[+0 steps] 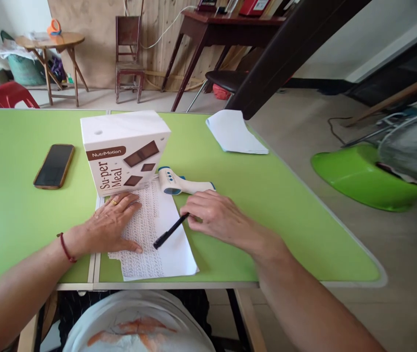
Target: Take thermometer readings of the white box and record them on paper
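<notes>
My left hand (118, 225) lies flat with fingers spread on the left part of a handwritten sheet of paper (173, 239), just in front of a white box (127, 156) marked NutriMotion Su-per Meal. Over the sheet's right side, my right hand (215, 215) grips a black pen (171, 231) by one end, the other end slanting down toward the paper. Dense rows of writing cover the left part of the sheet, and its right part is blank. Behind my right hand a white and blue infrared thermometer (182, 183) rests on its side, its handle partly hidden by my fingers.
A phone (54, 166) in a brown case lies left of the box on the green table (285, 220). Some white papers (235, 131) are at the back right edge. Beyond the table stand a red chair (5, 93) and a green plastic seat (358, 178).
</notes>
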Motion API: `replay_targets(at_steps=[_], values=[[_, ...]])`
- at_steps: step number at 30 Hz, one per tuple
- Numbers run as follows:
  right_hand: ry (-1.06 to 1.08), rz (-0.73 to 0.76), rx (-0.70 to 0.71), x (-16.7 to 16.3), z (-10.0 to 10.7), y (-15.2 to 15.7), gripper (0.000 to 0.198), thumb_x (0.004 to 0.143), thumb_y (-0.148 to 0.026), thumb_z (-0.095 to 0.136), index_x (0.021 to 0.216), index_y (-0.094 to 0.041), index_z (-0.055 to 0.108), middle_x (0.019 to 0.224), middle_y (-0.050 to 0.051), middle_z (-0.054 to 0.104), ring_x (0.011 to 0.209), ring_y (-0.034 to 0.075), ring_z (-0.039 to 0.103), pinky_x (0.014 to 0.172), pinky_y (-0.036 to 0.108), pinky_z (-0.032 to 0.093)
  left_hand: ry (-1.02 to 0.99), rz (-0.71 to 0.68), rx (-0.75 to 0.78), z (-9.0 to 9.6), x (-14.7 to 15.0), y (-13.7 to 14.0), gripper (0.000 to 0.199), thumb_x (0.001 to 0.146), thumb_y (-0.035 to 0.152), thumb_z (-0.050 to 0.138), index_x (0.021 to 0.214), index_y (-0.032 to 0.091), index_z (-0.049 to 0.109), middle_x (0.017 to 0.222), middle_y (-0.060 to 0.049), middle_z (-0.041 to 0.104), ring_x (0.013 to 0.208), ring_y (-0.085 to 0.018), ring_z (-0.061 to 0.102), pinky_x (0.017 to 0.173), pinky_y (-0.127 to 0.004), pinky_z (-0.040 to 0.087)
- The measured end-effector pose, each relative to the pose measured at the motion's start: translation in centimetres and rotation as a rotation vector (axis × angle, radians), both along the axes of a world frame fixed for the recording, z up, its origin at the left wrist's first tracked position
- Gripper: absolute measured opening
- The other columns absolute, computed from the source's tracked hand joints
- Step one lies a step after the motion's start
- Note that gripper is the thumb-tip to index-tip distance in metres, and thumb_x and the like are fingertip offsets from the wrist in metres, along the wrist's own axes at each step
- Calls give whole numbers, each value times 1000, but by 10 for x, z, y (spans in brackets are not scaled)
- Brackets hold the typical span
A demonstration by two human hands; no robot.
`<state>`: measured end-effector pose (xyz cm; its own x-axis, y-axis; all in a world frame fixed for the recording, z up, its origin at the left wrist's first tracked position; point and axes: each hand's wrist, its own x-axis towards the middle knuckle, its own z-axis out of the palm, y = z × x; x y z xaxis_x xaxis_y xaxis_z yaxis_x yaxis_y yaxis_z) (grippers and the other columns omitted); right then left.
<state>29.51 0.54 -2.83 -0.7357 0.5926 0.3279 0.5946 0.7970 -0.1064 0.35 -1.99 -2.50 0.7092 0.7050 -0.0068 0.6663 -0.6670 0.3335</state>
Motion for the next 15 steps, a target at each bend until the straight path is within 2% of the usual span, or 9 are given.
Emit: replay_targets(at_steps=[3,7,9,12,15], values=[[315,-78,-97,-3,10,-2,15,76,-10,55,72,-23,61,68,0,65,65,17,59,62,32,45,38,7,-18,-2,-1,0,90,77,66,71,139,6,44,151,-26,38,143,-41,32,116,-57,32],[765,-258,-423,-20,17,-10,7,73,-19,62,73,-23,57,65,-3,61,55,12,54,53,28,45,17,1,6,-4,-1,2,88,77,67,69,140,10,44,151,-24,39,142,-41,34,115,-56,34],[926,-282,-585,-33,14,-14,4,74,-22,61,74,-22,57,61,-4,60,53,12,55,52,27,45,6,-2,8,-5,-2,4,89,77,68,68,140,10,44,150,-25,39,141,-41,34,115,-57,34],[1026,-284,-789,-50,2,-19,5,74,-24,59,78,-21,60,58,-4,60,53,12,57,54,28,48,-11,-12,16,-6,-3,5,88,78,69,66,140,10,45,149,-26,39,141,-42,35,113,-59,35],[978,-313,-846,-58,-13,-25,7,73,-25,60,79,-21,58,57,-5,57,50,10,52,48,25,44,-39,-50,53,-6,-3,4,78,81,65,66,138,14,49,148,-25,39,141,-43,33,111,-62,36]])
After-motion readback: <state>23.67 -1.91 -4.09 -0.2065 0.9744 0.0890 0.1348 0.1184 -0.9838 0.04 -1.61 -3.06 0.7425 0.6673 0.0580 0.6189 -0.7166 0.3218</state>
